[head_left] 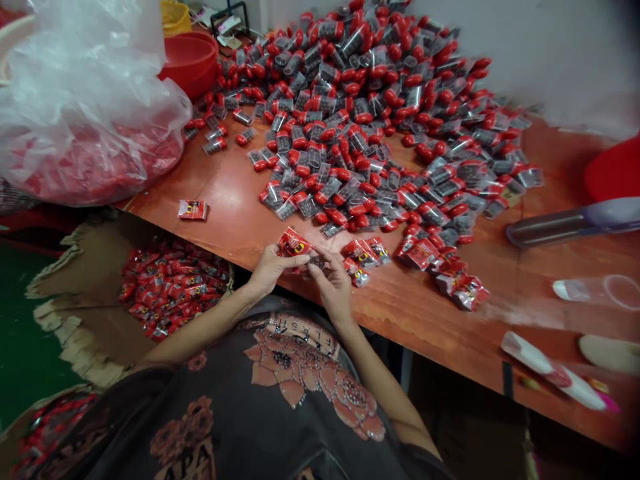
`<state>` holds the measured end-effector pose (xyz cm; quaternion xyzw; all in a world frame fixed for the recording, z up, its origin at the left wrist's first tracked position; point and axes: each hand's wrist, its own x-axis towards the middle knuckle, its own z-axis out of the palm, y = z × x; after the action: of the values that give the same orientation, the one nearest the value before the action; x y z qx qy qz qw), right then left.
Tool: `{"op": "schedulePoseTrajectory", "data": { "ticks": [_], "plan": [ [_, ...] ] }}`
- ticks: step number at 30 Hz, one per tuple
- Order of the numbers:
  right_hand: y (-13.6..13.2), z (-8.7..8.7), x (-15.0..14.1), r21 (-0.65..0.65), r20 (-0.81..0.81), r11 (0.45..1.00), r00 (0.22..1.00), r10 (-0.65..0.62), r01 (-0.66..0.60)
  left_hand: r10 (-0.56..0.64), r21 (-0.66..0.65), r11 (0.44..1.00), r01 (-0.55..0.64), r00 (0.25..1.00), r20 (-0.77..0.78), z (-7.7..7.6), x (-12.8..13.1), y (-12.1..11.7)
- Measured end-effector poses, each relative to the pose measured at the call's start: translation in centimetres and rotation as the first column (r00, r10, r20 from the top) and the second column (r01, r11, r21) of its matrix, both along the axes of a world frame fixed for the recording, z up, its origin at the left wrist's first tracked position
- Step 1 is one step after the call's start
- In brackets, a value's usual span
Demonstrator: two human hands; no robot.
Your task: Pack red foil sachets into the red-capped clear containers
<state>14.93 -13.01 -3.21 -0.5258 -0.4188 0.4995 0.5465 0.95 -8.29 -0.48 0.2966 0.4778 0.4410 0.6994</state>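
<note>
Near the table's front edge, my left hand point(267, 272) grips a small red printed packet point(294, 241) between thumb and fingers. My right hand point(334, 287) is closed beside it, its thumb and fingers pinched at the packet's right end. A small dark item point(315, 261) shows between the two hands, mostly covered by fingers, so its kind is unclear. To the right of my hands lie several red packets point(361, 253). A lone red packet point(193, 210) rests on the table to the left.
A large heap of clear tubes with red caps point(350, 133) covers the back of the table point(225, 200). Below left, a carton point(95, 333) holds many red packets. A plastic bag point(95, 120), red basin point(193, 63), clear cup point(595, 290) and white tube point(553, 370) stand around.
</note>
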Motion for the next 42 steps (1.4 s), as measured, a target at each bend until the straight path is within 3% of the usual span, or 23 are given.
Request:
{"op": "schedulePoseTrajectory", "data": {
  "ticks": [3, 8, 13, 15, 20, 23, 25, 28, 30, 32, 35, 37, 39, 40, 42],
  "plan": [
    [0.1, 0.3, 0.0, 0.002, 0.010, 1.000, 1.000, 0.027, -0.027, 0.037, -0.035, 0.999, -0.037, 0.999, 0.003, -0.1, 0.1, -0.1],
    [0.4, 0.9, -0.3, -0.089, -0.159, 0.995, 0.987, 0.027, -0.042, -0.049, -0.065, 0.997, 0.051, 0.998, 0.028, -0.4, 0.4, -0.2],
    [0.7, 0.5, 0.5, -0.157, -0.256, 0.982, 0.964, 0.064, -0.107, 0.108, -0.031, 0.994, -0.109, 0.994, -0.018, -0.2, 0.0, 0.3],
    [0.9, 0.4, 0.9, -0.173, -0.257, 0.978, 0.964, 0.066, -0.113, 0.102, -0.041, 0.994, -0.103, 0.994, -0.035, -0.3, -0.1, 0.3],
    [1.2, 0.3, 1.6, -0.228, -0.190, 0.973, 0.982, -0.021, -0.023, -0.004, -0.108, 0.994, 0.005, 1.000, 0.005, -1.2, 0.7, -0.6],
    [1.0, 0.1, 2.6, -0.266, -0.131, 0.964, 0.989, -0.064, 0.027, -0.018, -0.150, 0.988, 0.028, 0.997, 0.071, -1.4, 1.2, -0.7],
    [0.7, -0.3, 4.1, -0.275, -0.042, 0.953, 0.988, -0.146, 0.129, -0.005, -0.185, 0.982, 0.032, 0.990, 0.144, -1.3, 1.2, -0.3],
    [0.3, -1.1, 7.6, -0.188, 0.185, 0.899, 0.914, -0.362, 0.394, 0.049, -0.234, 0.972, 0.004, 0.974, 0.220, -1.0, 0.8, 0.3],
    [0.3, -1.5, 9.8, -0.032, 0.368, 0.844, 0.791, -0.489, 0.536, 0.088, -0.243, 0.970, -0.032, 0.971, 0.223, -1.0, 0.5, 0.7],
    [0.4, -1.5, 11.0, 0.112, 0.538, 0.820, 0.659, -0.525, 0.562, 0.115, -0.233, 0.970, -0.068, 0.974, 0.197, -1.2, 0.2, 0.9],
    [0.9, -0.6, 9.9, 0.256, 0.669, 0.847, 0.547, -0.503, 0.467, 0.148, -0.199, 0.973, -0.118, 0.978, 0.148, -1.7, 0.0, 1.1],
    [1.8, 0.1, 7.4, 0.299, 0.696, 0.909, 0.586, -0.415, 0.289, 0.190, -0.176, 0.971, -0.165, 0.972, 0.136, -2.1, -0.2, 1.4],
    [3.3, 0.3, 4.5, 0.279, 0.712, 0.960, 0.664, -0.229, 0.033, 0.243, -0.151, 0.963, -0.223, 0.961, 0.129, -2.4, -0.5, 1.8],
    [4.4, 0.1, 3.1, 0.266, 0.720, 0.961, 0.679, -0.146, -0.075, 0.270, -0.139, 0.958, -0.252, 0.955, 0.125, -2.5, -0.7, 2.1],
    [6.9, -0.6, 0.7, 0.222, 0.777, 0.948, 0.629, -0.030, -0.229, 0.316, -0.125, 0.945, -0.301, 0.940, 0.128, -2.6, -1.2, 2.7]
  ]
}}
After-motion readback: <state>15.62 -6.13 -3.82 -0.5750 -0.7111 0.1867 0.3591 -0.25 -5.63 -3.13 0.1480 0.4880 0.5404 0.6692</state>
